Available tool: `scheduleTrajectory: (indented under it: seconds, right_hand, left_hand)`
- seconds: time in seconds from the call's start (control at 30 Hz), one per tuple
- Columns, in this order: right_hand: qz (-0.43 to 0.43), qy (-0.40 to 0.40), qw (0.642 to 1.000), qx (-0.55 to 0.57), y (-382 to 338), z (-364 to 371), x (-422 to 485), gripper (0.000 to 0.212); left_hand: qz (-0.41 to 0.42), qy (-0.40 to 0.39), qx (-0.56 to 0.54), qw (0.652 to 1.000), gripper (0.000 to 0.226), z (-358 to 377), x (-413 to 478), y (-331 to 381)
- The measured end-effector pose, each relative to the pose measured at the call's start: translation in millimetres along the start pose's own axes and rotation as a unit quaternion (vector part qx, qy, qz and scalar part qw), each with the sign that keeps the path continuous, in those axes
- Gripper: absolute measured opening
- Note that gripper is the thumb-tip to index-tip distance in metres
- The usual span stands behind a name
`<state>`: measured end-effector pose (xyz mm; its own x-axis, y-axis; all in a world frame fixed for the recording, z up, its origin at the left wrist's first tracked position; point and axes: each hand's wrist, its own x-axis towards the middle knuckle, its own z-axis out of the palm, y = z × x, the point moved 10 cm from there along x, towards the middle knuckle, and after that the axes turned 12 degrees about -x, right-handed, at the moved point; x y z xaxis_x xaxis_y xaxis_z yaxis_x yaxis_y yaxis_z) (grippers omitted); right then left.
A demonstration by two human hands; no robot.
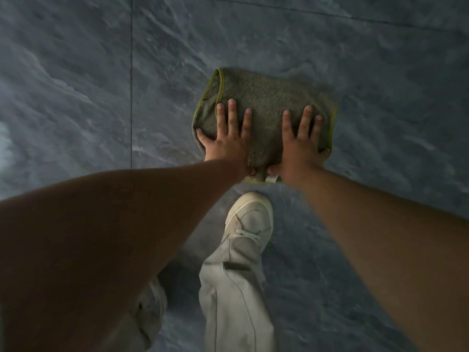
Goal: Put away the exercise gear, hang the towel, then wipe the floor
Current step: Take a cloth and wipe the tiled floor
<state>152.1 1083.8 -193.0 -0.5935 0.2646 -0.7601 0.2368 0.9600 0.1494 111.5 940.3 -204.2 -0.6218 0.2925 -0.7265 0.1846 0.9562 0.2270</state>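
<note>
Hands, left hand (225,141) and right hand (302,146), press cloth (264,97) flat on floor (76,85).

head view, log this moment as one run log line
step: wipe floor | left hand: flat on cloth | right hand: flat on cloth | white shoe: by cloth's near edge

Your cloth (266,97) is a dull olive green, trimmed along its edges in brighter yellow-green, with a small white tag (272,179) at its near edge. The floor (76,85) is blue-grey tile, streaked with pale marble-like veins and crossed by thin dark joint lines. Your shoe (250,219) is off-white, and your trouser leg (236,301) is pale cream with one dark grey strip.
</note>
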Motion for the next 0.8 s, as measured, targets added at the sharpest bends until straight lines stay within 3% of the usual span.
scheduleTrajectory:
  seconds: [0.43,0.8]
  right_hand:
    - [0.043,-0.016,0.997,0.068,-22,48,-45,0.134]
    - [0.059,-0.016,0.997,0.055,-61,76,-68,0.138]
  left_hand:
    - [0.041,-0.008,0.038,0.998,0.133,31,-35,-30]
    - [0.057,0.011,0.036,0.998,0.133,54,-62,-71]
